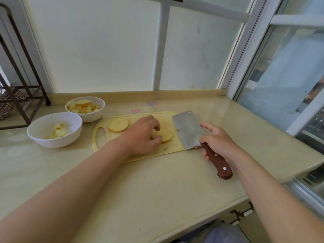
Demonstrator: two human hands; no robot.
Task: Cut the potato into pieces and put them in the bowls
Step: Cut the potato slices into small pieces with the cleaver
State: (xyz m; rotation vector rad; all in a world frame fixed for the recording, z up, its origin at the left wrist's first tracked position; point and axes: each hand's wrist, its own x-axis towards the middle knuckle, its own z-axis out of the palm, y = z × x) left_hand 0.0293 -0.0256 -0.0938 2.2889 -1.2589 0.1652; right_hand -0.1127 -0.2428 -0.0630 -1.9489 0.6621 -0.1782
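Yellow cutting board (172, 148) on beige countertop (157, 190). Stacked potato slices (168, 135) at board's right part, under the left hand (142, 136): fingertips curled down on their top, thumb against the near edge. One round potato slice (118, 124) apart, at board's left, just beside the handle hole. Cleaver (188, 130), blade resting just right of the stack; right hand (220, 142) wrapped on its wooden handle, forefinger extended. Near white bowl (52, 143), few pieces; far white bowl (92, 116), many pieces.
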